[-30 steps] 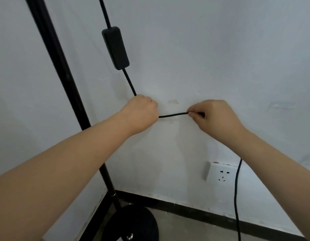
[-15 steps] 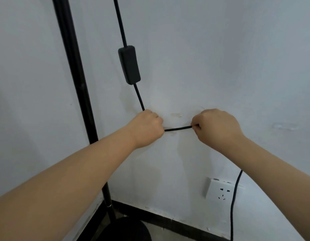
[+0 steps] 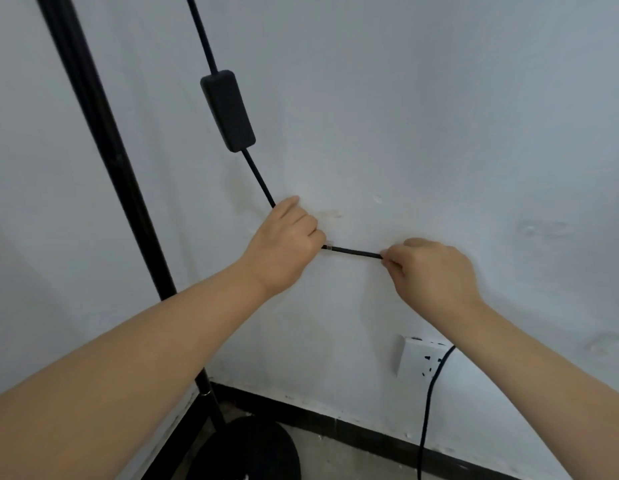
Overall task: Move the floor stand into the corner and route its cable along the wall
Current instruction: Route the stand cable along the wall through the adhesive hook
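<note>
Black throughout, the floor stand [image 3: 103, 161] occupies the corner: its pole rises close to the left wall and its round base [image 3: 256, 452] sits on the floor against the dark skirting [image 3: 353, 429]. Placement there appears complete; judged from this, the cable run is the step in hand.

Head view. The cable [image 3: 351, 252] drops from above through an inline switch [image 3: 227, 110], slants down to the left hand [image 3: 284, 247], runs level across the white wall [image 3: 439, 116] to the right hand [image 3: 429, 271], then hangs past a white wall socket [image 3: 420, 358] toward the floor. The left hand is closed around the cable at the bend, knuckles pressed to the wall, apparently pinning the turn. The right hand is closed too, pinching the cable between thumb and fingertips and holding the span between the hands straight and taut against the plaster. A small pale piece [image 3: 328, 244] sits on the cable just beside the left hand; it may be a clip or tape, too small to confirm.

Condition of the cable: thin, round, matt black, no kinks in the visible length. The lower section hangs slack and is not yet against the wall. Whether the plug is in the socket cannot be told; the cable's end lies outside the view.
</note>
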`<state>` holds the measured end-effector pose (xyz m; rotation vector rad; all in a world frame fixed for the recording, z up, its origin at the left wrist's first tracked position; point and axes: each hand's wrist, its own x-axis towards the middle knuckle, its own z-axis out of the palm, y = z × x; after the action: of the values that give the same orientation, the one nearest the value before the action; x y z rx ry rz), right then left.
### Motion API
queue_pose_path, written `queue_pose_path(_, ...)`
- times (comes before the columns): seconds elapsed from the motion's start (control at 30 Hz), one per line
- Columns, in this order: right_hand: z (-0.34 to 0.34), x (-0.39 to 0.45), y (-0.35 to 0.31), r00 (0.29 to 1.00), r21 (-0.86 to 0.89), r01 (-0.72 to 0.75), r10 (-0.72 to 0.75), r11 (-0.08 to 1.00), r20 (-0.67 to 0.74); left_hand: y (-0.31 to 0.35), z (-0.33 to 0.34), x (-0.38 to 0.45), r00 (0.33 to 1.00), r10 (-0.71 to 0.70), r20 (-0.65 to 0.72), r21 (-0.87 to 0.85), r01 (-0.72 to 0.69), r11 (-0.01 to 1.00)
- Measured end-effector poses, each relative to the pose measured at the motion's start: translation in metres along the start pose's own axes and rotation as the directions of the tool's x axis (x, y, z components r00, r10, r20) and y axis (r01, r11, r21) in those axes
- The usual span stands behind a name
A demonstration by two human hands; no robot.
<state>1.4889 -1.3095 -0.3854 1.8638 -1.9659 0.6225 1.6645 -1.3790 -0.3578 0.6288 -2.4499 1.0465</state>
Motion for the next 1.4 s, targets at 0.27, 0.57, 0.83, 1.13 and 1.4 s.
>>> queue_pose_path(0.27,0.031,-0.051,0.014,0.965,0.537,-0.186,0.052,0.823,0.256,0.015,0.007,0.005,0.996,-0.058,0.071,-0.063,0.063,0.996)
queue_pose_path(0.57,-0.011,-0.073,0.076,0.677,0.513,-0.671,0.162,0.535,0.718,0.077,0.001,0.027,0.935,0.324,0.141,-0.282,-0.276,0.919)
queue_pose_path(0.83,-0.076,-0.084,0.117,0.786,0.403,-0.524,0.243,0.751,0.569,0.109,-0.006,0.059,0.970,0.106,0.217,-0.371,-0.019,0.928)
queue_pose_path(1.13,-0.114,-0.057,0.116,0.960,0.305,-0.271,0.279,0.913,0.019,0.114,-0.018,0.103,0.970,-0.012,0.244,-0.266,0.079,0.961)
queue_pose_path(1.4,-0.124,-0.028,0.114,0.975,0.100,-0.219,0.221,0.971,-0.007,0.116,-0.032,0.127,0.962,-0.074,0.265,-0.312,0.158,0.937)
